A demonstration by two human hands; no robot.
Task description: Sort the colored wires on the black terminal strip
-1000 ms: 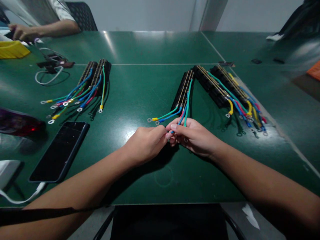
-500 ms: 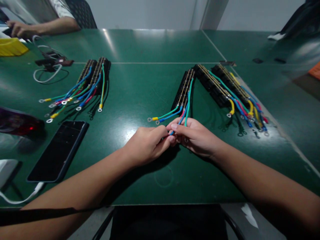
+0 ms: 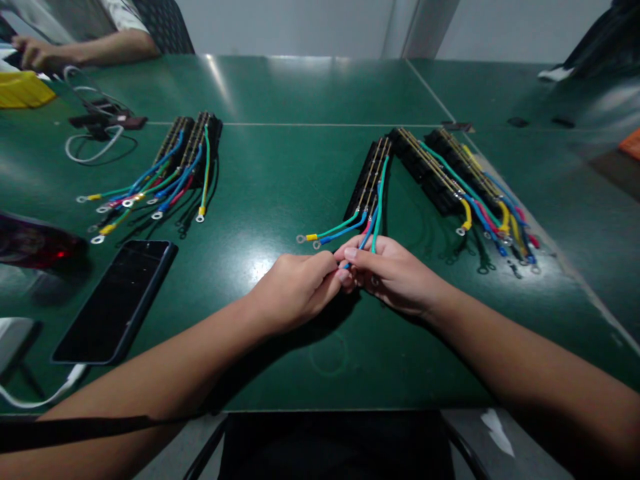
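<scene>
The step in hand looks like close work on the end of one blue wire (image 3: 365, 239), which runs from the black strip (image 3: 367, 175) in the middle of the counter (image 3: 280, 173) toward the near side. The right hand (image 3: 395, 273) pinches this wire between thumb and forefinger. The left hand (image 3: 303, 283) meets it from the left, its fingers closed on the wire's tip, as far as can be seen (the very end is hidden, so whether it carries a metal ring I cannot tell). A green wire (image 3: 380, 193) runs down to the right hand too, and a second green wire (image 3: 340, 227) lies free to the left, ending in a yellow sleeve and a ring.

The next move seems to call for a steady right pinch and a small, careful action by the left fingers, without tugging where the wire joins the strip or catching its neighbours.
</scene>
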